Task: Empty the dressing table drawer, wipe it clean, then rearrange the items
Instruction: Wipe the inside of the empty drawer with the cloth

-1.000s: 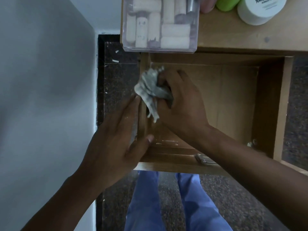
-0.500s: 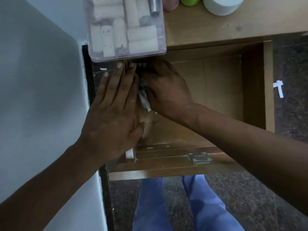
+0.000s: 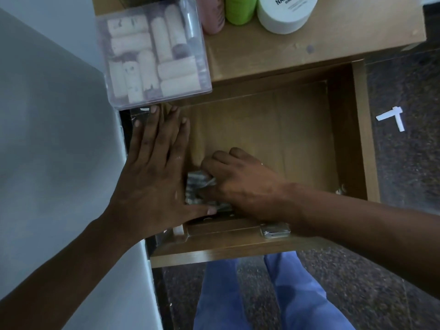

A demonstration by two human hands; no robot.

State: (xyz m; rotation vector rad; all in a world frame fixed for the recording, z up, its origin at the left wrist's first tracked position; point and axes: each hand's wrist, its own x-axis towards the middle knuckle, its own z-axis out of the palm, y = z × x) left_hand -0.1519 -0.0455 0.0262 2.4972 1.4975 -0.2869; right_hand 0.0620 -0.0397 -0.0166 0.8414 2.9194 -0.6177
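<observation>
Wooden and pulled well out over the person's blue-trousered knees [image 3: 273, 294], the drawer [image 3: 359, 139] hangs open with its front panel nearest and a small metal lock plate [image 3: 275, 230] fixed on the inner face of that panel. Just beyond the plate, in the near-left corner of the drawer floor, the right hand [image 3: 240, 184] curls its fingers round a crumpled grey cloth [image 3: 198, 186] and presses it down against the wood. The left hand [image 3: 157, 177] lies flat with straight, spread fingers along the drawer's left wall, bracing it, thumb reaching toward the cloth. From here, a hard scrubbing stroke could, I judge, jolt the extended drawer on its runners or pull it off them, since much of its length hangs unsupported. The cloth could also snag on the lock plate. Farther off, the drawer floor looks bare of items, so the wiping step seems under way. Beyond it, on the dressing table top [image 3: 333, 48], a clear plastic box [image 3: 152, 53] of pale tubes overhangs the edge above the drawer's far-left corner; a knock from the left fingertips could tip it in. A pink bottle [image 3: 213, 15], a green bottle [image 3: 240, 9] and a white jar [image 3: 285, 15] stand behind.
</observation>
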